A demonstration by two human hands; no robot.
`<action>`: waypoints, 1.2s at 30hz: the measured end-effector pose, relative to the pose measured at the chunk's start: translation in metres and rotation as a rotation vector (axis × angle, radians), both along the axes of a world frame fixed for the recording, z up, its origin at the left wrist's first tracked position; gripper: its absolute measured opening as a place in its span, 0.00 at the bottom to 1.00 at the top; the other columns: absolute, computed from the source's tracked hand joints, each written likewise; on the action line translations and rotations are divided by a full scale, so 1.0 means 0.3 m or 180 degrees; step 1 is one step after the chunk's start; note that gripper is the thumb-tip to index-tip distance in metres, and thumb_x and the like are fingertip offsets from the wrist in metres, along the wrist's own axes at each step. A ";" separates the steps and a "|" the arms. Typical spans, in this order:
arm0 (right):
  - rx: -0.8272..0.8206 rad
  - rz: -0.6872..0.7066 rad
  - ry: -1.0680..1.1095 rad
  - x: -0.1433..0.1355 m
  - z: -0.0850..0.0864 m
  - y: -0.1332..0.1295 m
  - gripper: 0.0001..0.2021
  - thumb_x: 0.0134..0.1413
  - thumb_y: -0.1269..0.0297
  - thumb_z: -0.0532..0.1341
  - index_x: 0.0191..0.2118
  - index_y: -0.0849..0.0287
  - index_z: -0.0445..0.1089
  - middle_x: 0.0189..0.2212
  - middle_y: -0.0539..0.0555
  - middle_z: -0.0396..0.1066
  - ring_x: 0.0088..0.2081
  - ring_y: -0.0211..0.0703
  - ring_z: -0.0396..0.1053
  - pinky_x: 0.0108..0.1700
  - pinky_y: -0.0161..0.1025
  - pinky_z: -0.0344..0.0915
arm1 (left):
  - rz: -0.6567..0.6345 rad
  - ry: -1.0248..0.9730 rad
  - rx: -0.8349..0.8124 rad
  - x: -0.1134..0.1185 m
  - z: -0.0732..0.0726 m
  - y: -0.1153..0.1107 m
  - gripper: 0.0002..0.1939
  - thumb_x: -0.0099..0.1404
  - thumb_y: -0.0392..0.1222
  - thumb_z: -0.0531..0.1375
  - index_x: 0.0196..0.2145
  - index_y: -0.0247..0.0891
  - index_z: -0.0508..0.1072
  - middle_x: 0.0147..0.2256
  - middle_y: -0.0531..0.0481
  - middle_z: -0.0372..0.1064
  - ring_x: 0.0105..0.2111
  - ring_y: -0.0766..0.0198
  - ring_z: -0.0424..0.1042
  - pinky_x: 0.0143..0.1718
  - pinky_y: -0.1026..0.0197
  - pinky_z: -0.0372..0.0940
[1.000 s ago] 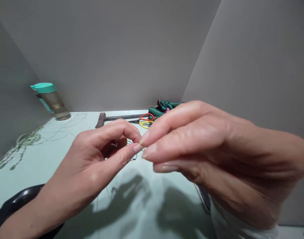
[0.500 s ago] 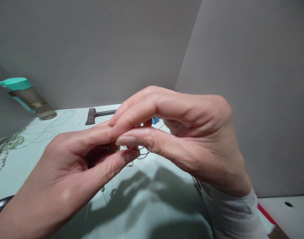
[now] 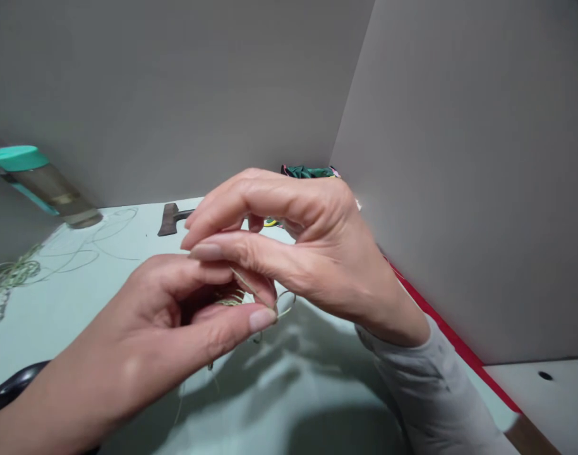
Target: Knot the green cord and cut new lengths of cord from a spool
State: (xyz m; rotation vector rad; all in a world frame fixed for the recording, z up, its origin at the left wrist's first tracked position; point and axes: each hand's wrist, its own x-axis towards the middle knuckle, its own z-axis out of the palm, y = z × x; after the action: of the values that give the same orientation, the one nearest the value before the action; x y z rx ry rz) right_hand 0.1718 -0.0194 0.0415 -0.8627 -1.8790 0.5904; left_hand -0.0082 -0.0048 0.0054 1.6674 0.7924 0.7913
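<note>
My left hand (image 3: 175,328) is closed around a small bundle of thin pale-green cord (image 3: 230,299), most of it hidden by the fingers. A strand runs taut from the left thumb tip up toward my right fingertips. My right hand (image 3: 298,246) arches over the left, its thumb and fingers closed in a pinch on that strand. The right fingertips lie just above the left index finger. Small loops of cord stick out past the left thumb, and loose ends hang beneath the left hand.
A bottle with a turquoise lid (image 3: 64,189) stands at the back left beside a tangle of green cord (image 3: 14,275). A hammer-like tool (image 3: 169,218) lies behind my hands. Grey panels (image 3: 198,95) rise behind the table (image 3: 127,237). A black object (image 3: 18,385) sits at lower left.
My right hand has moved left over the left hand, drawing a strand of cord out from the left thumb. A dark-green item behind it has come into view.
</note>
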 end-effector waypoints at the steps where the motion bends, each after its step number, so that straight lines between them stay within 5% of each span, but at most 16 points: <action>1: 0.0007 -0.0001 0.0035 -0.002 -0.005 0.008 0.09 0.61 0.74 0.68 0.31 0.53 0.76 0.35 0.40 0.78 0.35 0.31 0.77 0.41 0.27 0.76 | -0.0110 -0.0015 -0.0128 0.000 -0.001 0.002 0.06 0.61 0.45 0.70 0.27 0.45 0.82 0.24 0.54 0.68 0.23 0.67 0.62 0.21 0.68 0.58; 6: -0.0128 0.0244 0.0327 -0.006 -0.028 0.029 0.01 0.64 0.70 0.66 0.40 0.57 0.77 0.38 0.44 0.78 0.37 0.31 0.76 0.43 0.28 0.75 | -0.0342 0.0030 -0.0502 -0.006 -0.005 0.005 0.09 0.64 0.50 0.69 0.28 0.47 0.80 0.27 0.54 0.68 0.30 0.65 0.66 0.29 0.67 0.63; 8: -0.0247 0.0173 0.0559 0.002 -0.032 0.024 0.06 0.64 0.65 0.67 0.45 0.58 0.76 0.40 0.47 0.79 0.41 0.34 0.77 0.45 0.29 0.76 | -0.0245 -0.0067 -0.0423 -0.004 -0.005 0.004 0.11 0.64 0.50 0.70 0.26 0.46 0.79 0.27 0.53 0.67 0.30 0.65 0.64 0.29 0.66 0.62; 14: -0.0402 0.0002 0.0395 0.055 -0.030 -0.001 0.08 0.65 0.61 0.67 0.34 0.57 0.76 0.30 0.45 0.76 0.33 0.33 0.74 0.36 0.31 0.72 | 0.0214 -0.0350 -0.0042 0.021 0.001 0.006 0.07 0.65 0.46 0.68 0.28 0.46 0.81 0.28 0.53 0.69 0.29 0.66 0.64 0.27 0.67 0.61; 20: -0.0194 0.0139 0.0410 0.063 -0.048 0.006 0.07 0.57 0.64 0.73 0.34 0.57 0.74 0.33 0.46 0.78 0.34 0.35 0.73 0.38 0.33 0.72 | 0.0327 -0.0603 0.0228 0.010 -0.021 0.000 0.05 0.69 0.50 0.67 0.36 0.53 0.83 0.36 0.55 0.76 0.38 0.64 0.72 0.39 0.66 0.68; 36: -0.0477 0.0267 0.0889 0.062 -0.080 0.004 0.06 0.56 0.74 0.72 0.37 0.57 0.78 0.31 0.46 0.78 0.34 0.34 0.77 0.36 0.29 0.72 | 0.0648 -0.0545 0.0601 0.014 -0.045 -0.007 0.05 0.71 0.46 0.65 0.40 0.55 0.83 0.32 0.58 0.69 0.25 0.70 0.55 0.24 0.69 0.56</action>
State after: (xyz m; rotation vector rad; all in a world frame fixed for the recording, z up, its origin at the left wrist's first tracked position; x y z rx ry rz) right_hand 0.1903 -0.0181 0.0174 -0.7561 -1.6379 0.8666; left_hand -0.0040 -0.0069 -0.0081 1.6740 0.7944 1.1660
